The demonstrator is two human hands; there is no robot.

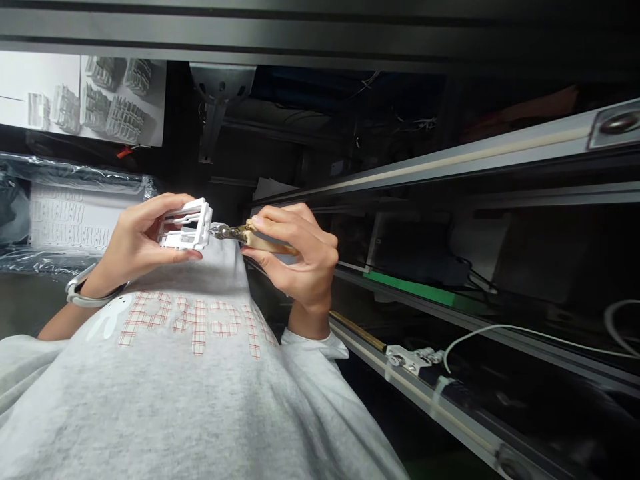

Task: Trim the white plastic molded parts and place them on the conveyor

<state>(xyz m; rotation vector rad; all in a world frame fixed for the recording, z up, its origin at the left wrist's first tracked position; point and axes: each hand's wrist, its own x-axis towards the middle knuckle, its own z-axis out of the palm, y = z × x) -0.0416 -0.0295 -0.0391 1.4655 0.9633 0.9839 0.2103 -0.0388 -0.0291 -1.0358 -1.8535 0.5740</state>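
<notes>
My left hand (133, 237) is closed around a small white plastic frame part (186, 225), held in front of my chest. My right hand (297, 257) grips a tool with a tan wooden handle (265, 243); its metal tip (223, 231) touches the right side of the white part. Both hands hover above my grey sweatshirt (190, 387), which carries red checked letters. A pale watch band sits on my left wrist (83, 293).
Metal rails (450, 160) run diagonally on the right, with a green strip (415, 288), a white cable (500, 330) and a white clamp (407, 359). At left lie plastic-wrapped trays of white parts (65, 220) and a sheet picturing such parts (100, 100).
</notes>
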